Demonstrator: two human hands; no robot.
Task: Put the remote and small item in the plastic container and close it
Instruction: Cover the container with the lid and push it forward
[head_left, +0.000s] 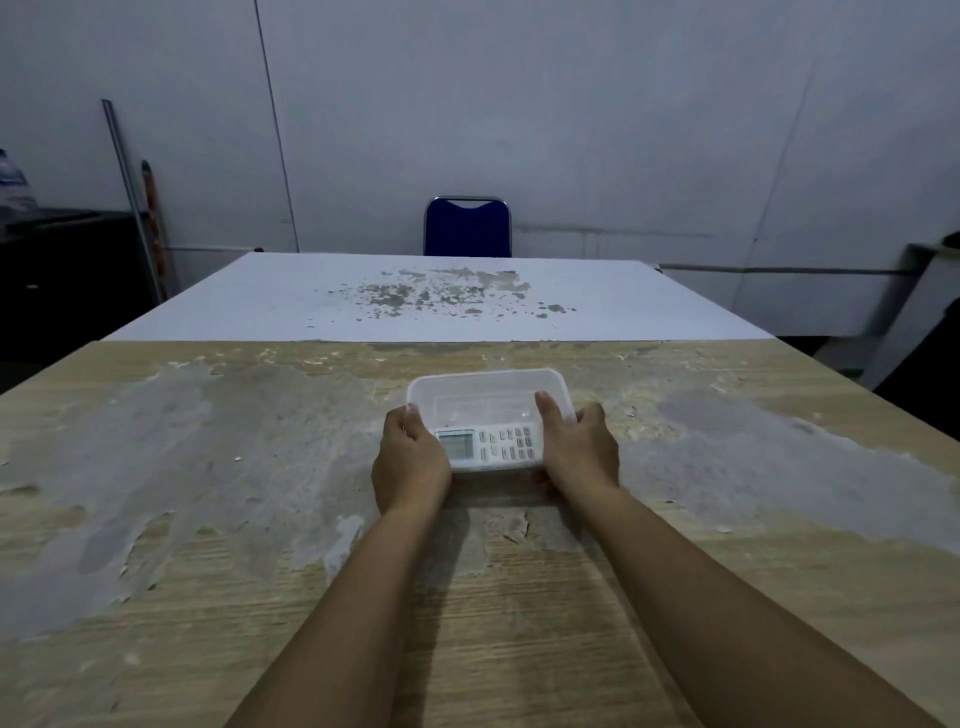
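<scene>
Worn desk (208, 467), near-edge middle: your left hand (410, 462) and right hand (576, 452) are gripping the plastic container (488, 395), remote (485, 444) inside; keep thumbs pressing evenly along its lid.

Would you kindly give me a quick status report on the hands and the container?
Left hand and right hand grip the plastic container by its ends. Remote inside, near edge. Small item and lid state unclear. Nothing in the way.
</scene>
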